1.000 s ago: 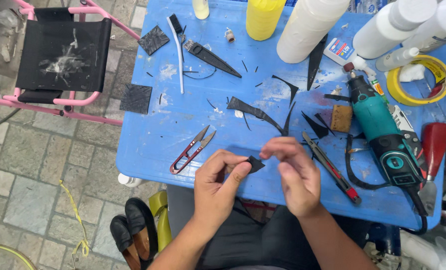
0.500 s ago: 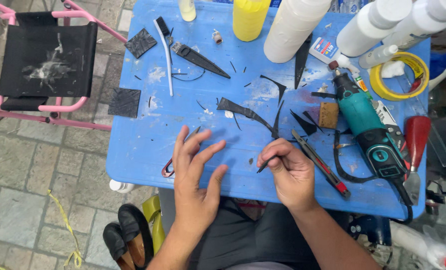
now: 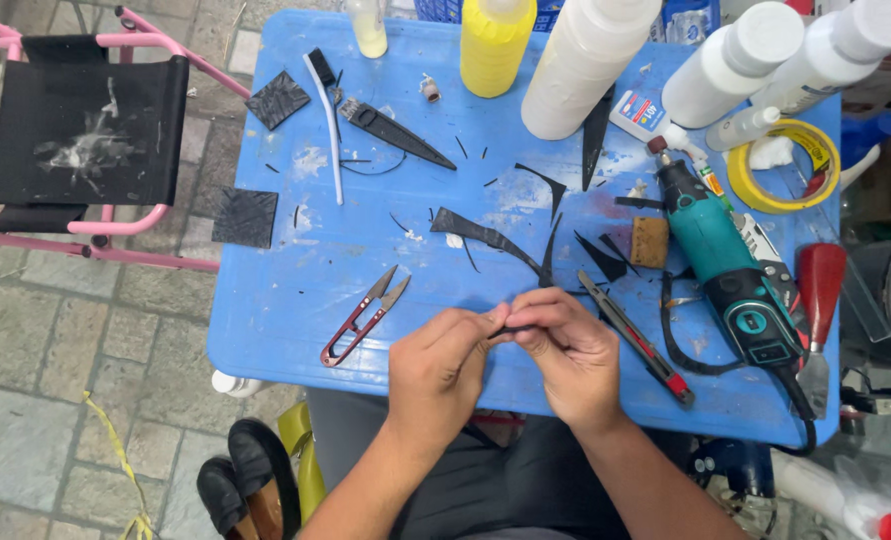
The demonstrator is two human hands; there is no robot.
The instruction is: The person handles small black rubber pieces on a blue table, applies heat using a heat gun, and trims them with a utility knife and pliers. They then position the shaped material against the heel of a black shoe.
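Thread snips (image 3: 364, 317) with red handles lie on the blue table (image 3: 285, 300), just left of the hands and near its front edge. Right of the snips, the left hand (image 3: 438, 368) and right hand (image 3: 567, 355) meet over the table's front edge, fingertips pressed toward each other, both pinching a small black strip (image 3: 513, 329) that shows as a thin dark sliver between the thumbs and forefingers. The strip sits exactly where the two hands touch, mostly hidden by the fingers. Just right of the right hand, a utility knife (image 3: 635, 338) with a red tip lies slanted on the table. Farther right, a teal rotary tool (image 3: 723, 260) rests along the table's right side, its black cord looping toward the knife.
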